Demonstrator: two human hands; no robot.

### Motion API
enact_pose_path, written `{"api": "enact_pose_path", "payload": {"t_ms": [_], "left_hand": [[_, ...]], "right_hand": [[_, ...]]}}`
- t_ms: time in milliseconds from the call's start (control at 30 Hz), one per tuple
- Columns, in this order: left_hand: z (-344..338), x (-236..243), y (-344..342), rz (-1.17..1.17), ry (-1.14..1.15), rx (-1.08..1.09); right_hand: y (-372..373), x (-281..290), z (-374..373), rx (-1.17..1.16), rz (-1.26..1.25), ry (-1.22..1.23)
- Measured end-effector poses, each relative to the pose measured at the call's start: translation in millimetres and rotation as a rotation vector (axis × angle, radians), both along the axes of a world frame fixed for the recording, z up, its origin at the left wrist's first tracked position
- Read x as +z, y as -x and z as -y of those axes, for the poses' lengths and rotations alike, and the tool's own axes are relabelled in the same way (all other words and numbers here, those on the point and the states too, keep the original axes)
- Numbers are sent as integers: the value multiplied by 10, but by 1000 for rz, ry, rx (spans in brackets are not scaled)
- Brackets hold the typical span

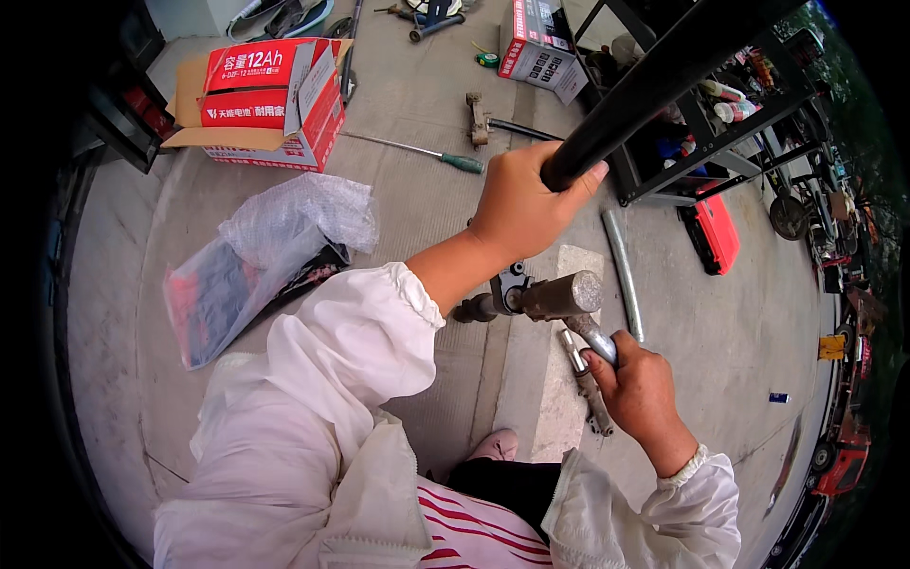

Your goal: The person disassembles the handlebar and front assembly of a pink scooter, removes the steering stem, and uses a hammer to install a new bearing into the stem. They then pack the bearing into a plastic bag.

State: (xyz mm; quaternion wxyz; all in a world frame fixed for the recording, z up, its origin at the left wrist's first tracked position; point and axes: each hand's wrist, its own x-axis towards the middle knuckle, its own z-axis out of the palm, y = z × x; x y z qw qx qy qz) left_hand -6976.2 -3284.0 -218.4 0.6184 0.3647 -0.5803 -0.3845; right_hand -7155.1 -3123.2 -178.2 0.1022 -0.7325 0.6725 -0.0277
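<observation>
Left hand (531,194) grips a tube (654,90), right hand (637,391) apparently a hammer (569,296); a box (248,100) sits toward the left edge of the floor (739,341).

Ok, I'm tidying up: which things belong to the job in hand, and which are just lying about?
In the job:
black tube, gripped by the left hand
hammer, held in the right hand
probably the dark metal part beside the hammer

Seemingly just lying about:
open red box
plastic-wrapped package
screwdriver
red case

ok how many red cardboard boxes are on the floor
2: an open box at upper left, another box near top centre. Others may be hidden.
</observation>
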Motion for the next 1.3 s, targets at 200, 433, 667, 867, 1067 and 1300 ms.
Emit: {"api": "enact_pose_path", "payload": {"t_ms": [200, 433, 667, 867, 1067, 1300], "left_hand": [[-16, -38, -188, 45, -55, -9], [-87, -71, 14, 23, 33, -32], [53, -97, -44, 11, -87, -94], [86, -86, -222, -42, -161, -460], [214, -88, -225, -135, -224, -645], [164, -397, -76, -121, -318, -284]], "right_hand": [[-243, 276, -133, 88, 593, 333], [-87, -1, -29, -9, 58, 22], [-52, -264, -86, 2, 160, 56], [143, -394, -26, -111, 268, 21], [864, -1787, -453, -407, 516, -332], [1092, -3572, -1196, -542, 647, -743]]}}
